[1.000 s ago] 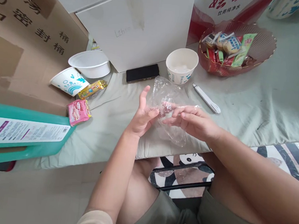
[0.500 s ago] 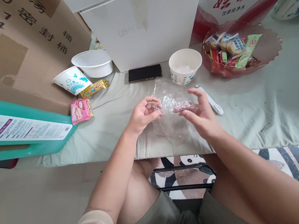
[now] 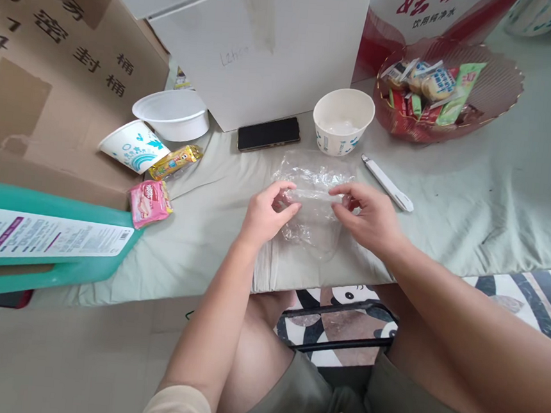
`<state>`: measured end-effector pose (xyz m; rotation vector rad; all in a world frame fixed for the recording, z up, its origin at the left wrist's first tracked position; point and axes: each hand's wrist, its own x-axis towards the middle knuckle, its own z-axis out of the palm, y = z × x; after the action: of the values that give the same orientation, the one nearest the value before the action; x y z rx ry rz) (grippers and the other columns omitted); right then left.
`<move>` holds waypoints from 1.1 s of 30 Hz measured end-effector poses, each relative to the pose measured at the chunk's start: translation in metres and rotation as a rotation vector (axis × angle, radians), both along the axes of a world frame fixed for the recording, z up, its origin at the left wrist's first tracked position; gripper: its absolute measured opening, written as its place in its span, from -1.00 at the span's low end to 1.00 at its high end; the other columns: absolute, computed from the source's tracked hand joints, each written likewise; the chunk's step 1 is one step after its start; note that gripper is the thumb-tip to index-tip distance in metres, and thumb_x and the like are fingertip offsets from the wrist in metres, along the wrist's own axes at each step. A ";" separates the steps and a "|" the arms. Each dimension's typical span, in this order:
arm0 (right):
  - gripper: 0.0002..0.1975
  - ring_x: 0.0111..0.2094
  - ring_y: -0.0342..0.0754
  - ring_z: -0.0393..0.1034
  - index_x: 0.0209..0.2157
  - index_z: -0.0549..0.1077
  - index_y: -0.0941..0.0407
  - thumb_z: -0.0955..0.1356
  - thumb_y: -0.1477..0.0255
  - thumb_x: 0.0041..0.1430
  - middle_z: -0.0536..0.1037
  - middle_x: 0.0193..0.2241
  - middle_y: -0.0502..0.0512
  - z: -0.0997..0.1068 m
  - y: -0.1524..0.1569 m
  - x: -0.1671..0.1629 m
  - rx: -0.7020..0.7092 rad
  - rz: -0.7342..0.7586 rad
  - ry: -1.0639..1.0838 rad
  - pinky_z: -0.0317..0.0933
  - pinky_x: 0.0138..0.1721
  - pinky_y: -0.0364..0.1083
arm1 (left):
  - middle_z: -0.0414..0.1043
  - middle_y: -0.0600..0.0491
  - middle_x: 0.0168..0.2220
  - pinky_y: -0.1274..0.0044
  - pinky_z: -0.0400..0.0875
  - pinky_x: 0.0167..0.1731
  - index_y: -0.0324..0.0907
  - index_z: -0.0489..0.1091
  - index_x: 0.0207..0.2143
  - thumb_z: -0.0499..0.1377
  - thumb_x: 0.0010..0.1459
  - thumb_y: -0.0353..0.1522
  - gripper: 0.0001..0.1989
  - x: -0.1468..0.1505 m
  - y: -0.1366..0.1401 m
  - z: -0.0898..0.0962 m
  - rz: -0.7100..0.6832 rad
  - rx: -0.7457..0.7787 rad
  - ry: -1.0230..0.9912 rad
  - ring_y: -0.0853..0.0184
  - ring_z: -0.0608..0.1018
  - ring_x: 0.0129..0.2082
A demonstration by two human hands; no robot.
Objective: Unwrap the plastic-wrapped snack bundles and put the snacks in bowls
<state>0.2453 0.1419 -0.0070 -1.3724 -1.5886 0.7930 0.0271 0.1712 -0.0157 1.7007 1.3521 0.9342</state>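
A clear, crinkled plastic bag (image 3: pixel 310 225) lies over the cloth-covered table in front of me. My left hand (image 3: pixel 268 211) pinches its left side between thumb and fingers. On the right side, my right hand (image 3: pixel 366 213) pinches the same plastic, so a fold stretches level between the two hands. A white utility knife (image 3: pixel 387 183) rests just beyond my right hand. Behind the bag stand a white paper bowl (image 3: pixel 343 119) with blue print and a black phone (image 3: pixel 269 134) lying flat.
A ribbed pink bowl (image 3: pixel 500 97) of wrapped snacks stands at the back right. To the left are a tilted paper cup (image 3: pixel 133 147), a white plastic bowl (image 3: pixel 172 117), a yellow packet (image 3: pixel 176 162), a pink packet (image 3: pixel 150 203), a green container (image 3: pixel 106 265) and cardboard boxes (image 3: pixel 91 113).
My right hand has moved slightly down and its spread fingers have closed on the plastic. The bag's fold is now drawn out between both hands.
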 end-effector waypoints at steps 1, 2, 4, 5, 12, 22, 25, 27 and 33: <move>-0.83 -0.48 -0.13 0.25 -0.31 0.57 0.07 0.35 0.50 0.06 0.38 -0.52 -0.03 0.000 0.000 0.000 0.015 -0.029 -0.015 0.23 -0.37 -0.06 | 0.40 0.15 -0.41 0.53 0.39 -0.32 -0.09 0.50 -0.14 0.31 0.03 -0.40 -0.71 0.000 0.001 0.000 0.006 0.030 0.007 0.43 0.46 -0.41; -0.84 -0.49 -0.13 0.22 -0.34 0.57 0.07 0.35 0.50 0.05 0.35 -0.52 -0.03 0.000 0.001 0.000 0.022 -0.056 -0.026 0.21 -0.38 -0.07 | 0.37 0.16 -0.42 0.54 0.38 -0.34 -0.09 0.50 -0.18 0.30 0.03 -0.41 -0.75 -0.001 0.002 0.000 0.011 0.061 0.014 0.43 0.44 -0.42; -0.85 -0.50 -0.13 0.19 -0.36 0.58 0.06 0.35 0.50 0.06 0.30 -0.51 -0.02 -0.001 0.002 0.001 0.015 -0.107 -0.039 0.22 -0.38 -0.05 | 0.31 0.14 -0.42 0.53 0.36 -0.37 -0.10 0.51 -0.29 0.28 0.05 -0.42 -0.87 -0.002 0.003 0.000 0.029 0.121 0.032 0.43 0.40 -0.43; -0.86 -0.48 -0.11 0.20 -0.36 0.59 0.05 0.36 0.49 0.07 0.30 -0.49 -0.01 -0.001 0.002 0.002 0.009 -0.131 -0.040 0.23 -0.36 -0.03 | 0.30 0.12 -0.40 0.52 0.37 -0.37 -0.11 0.50 -0.35 0.27 0.06 -0.41 -0.94 -0.002 0.004 0.001 0.042 0.150 0.040 0.42 0.39 -0.43; -0.89 0.23 0.26 0.19 -0.42 0.45 0.02 0.43 0.33 0.11 0.27 0.17 0.19 0.007 -0.003 0.001 0.220 -0.235 -0.028 0.12 0.21 0.29 | 0.48 -0.03 0.00 0.16 0.19 0.26 -0.10 0.38 -0.48 0.27 0.06 -0.39 -0.89 0.001 -0.004 0.017 -0.007 0.274 -0.056 0.08 0.37 0.25; -0.69 -0.51 -0.04 0.40 -0.47 0.31 0.01 0.35 0.16 0.27 0.48 -0.58 0.00 0.020 -0.015 0.001 -0.043 0.083 0.326 0.33 -0.33 0.05 | 0.53 0.11 -0.43 0.47 0.46 -0.31 -0.10 0.33 -0.30 0.28 0.14 -0.17 -0.76 0.009 -0.013 0.021 -0.040 -0.098 -0.529 0.34 0.60 -0.40; -0.64 -0.58 -0.14 0.29 -0.45 0.30 0.02 0.38 0.08 0.24 0.39 -0.62 -0.06 0.019 -0.011 -0.001 -0.180 0.063 0.458 0.23 -0.49 -0.07 | 0.55 0.09 -0.40 0.51 0.43 -0.40 -0.10 0.36 -0.14 0.36 0.03 -0.08 -0.56 0.011 -0.012 0.022 -0.046 -0.332 -0.576 0.34 0.58 -0.42; -0.62 -0.59 -0.17 0.24 -0.47 0.28 0.03 0.41 0.07 0.21 0.31 -0.62 -0.09 0.016 -0.007 -0.002 -0.233 0.018 0.525 0.22 -0.51 -0.10 | 0.56 0.07 -0.39 0.53 0.40 -0.44 -0.12 0.38 -0.10 0.44 -0.09 -0.11 -0.46 0.011 -0.011 0.022 -0.073 -0.479 -0.555 0.35 0.57 -0.44; -0.63 -0.42 -0.06 0.40 -0.39 0.37 0.00 0.43 0.01 0.11 0.37 -0.48 -0.02 0.004 0.003 0.001 -0.361 -0.104 0.784 0.38 -0.45 -0.04 | 0.43 0.14 -0.53 0.61 0.28 -0.52 -0.21 0.42 -0.42 0.43 -0.14 -0.31 -0.72 0.015 -0.007 0.023 -0.046 -0.543 -0.549 0.50 0.42 -0.56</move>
<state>0.2461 0.1452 -0.0027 -1.1501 -0.7803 1.3878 0.0422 0.1646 0.0072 0.9675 1.0578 0.8276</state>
